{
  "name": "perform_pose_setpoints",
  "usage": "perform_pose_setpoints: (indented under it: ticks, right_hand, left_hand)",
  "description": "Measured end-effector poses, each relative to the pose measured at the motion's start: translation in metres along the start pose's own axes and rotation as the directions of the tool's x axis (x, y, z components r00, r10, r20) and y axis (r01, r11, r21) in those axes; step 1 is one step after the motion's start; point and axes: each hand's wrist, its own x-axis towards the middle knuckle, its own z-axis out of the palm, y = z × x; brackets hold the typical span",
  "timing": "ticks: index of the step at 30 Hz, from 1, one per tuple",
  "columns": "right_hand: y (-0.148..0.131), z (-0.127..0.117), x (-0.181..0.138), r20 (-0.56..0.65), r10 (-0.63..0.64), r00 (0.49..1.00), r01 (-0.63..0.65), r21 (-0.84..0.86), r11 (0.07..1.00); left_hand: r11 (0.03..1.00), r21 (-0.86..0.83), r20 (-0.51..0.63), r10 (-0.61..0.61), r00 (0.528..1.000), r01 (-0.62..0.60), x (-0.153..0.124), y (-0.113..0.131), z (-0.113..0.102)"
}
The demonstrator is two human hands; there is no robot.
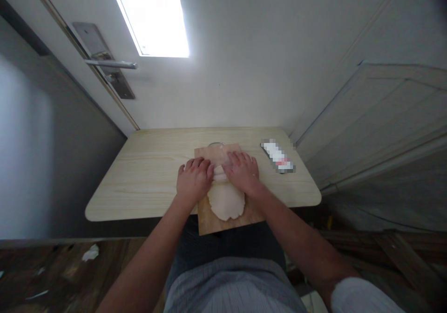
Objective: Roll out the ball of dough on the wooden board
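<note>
A flat, pale sheet of dough [226,202] with an uneven edge lies on a wooden cutting board [212,224]. At its far end the dough looks folded or rolled into a thicker band between my hands. My left hand [195,179] is at the left end of this band, fingers curled and thumb against it. From the right, my right hand [241,169] covers the other end, its thumb on the band and its fingers bent over toward the board. My palms and fingers hide both ends of the band.
The board rests on a light wood-grain table [146,173] with rounded corners and overhangs its near edge. A phone [277,156], its screen blurred out, lies right of the board. Behind the table stands a white door with a metal handle [111,64]. Crumpled paper [91,253] is on the floor.
</note>
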Motion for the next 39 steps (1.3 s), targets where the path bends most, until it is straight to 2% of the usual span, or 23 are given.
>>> perform_pose_setpoints:
  ticks: [22,31,39]
  right_hand:
    - [-0.003,0.006,0.053,-0.053,0.09,0.995,-0.088,0.041,0.995]
    - [-0.004,0.01,0.077,0.012,0.141,0.99,-0.142,0.078,0.987]
    - [-0.002,0.012,0.079,0.031,0.137,0.99,-0.139,0.085,0.987]
  left_hand:
    - [0.995,0.065,-0.042,-0.067,0.997,0.07,0.052,-0.011,0.004]
    - [0.99,0.07,0.006,-0.121,0.993,0.12,0.075,-0.017,0.008]
    - [0.991,0.081,-0.003,-0.104,0.995,0.103,0.074,-0.016,0.008]
